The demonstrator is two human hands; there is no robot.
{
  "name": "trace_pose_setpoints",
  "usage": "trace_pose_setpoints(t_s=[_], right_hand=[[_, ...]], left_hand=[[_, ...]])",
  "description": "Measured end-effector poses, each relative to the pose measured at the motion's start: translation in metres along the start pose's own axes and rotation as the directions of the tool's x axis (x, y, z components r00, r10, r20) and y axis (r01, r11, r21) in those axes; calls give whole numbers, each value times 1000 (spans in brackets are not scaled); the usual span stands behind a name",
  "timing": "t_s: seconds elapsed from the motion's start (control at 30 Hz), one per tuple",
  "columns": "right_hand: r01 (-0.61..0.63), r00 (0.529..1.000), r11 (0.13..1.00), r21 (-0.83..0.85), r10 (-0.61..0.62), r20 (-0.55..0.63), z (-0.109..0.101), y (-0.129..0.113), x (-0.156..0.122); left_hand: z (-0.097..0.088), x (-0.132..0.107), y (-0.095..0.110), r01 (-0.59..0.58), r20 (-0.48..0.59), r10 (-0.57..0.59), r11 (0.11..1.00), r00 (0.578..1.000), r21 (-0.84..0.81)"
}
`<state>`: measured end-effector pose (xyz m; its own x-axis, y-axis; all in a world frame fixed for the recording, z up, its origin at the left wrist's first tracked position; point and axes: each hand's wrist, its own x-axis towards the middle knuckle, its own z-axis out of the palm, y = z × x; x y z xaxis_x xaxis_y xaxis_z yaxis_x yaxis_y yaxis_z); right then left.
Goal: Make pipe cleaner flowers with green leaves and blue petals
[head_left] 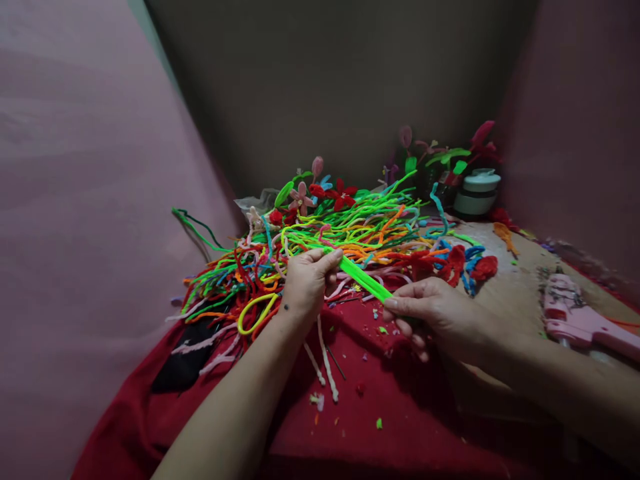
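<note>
Though texture unclear, green strip between both hands.

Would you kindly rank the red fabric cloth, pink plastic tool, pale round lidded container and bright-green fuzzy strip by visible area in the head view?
Red cloth
Pink tool, partly out of frame
Lidded container
Green strip

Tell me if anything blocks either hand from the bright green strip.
Nothing visible does. The left hand and the right hand both grip the bright green strip, and its stretch between them shows uncovered. The pile of fuzzy stems lies beyond it, not in between.
</note>
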<state>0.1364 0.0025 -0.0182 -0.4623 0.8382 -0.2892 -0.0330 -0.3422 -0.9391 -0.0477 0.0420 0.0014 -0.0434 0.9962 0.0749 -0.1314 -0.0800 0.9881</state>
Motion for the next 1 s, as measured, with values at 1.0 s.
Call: trace_pose_setpoints(t_s=[1.0], right_hand=[[-72,995,910,-409,96,38,-13,-10,-2]], left_hand=[[14,-29,-7,-875,873,162,-79,461,477]])
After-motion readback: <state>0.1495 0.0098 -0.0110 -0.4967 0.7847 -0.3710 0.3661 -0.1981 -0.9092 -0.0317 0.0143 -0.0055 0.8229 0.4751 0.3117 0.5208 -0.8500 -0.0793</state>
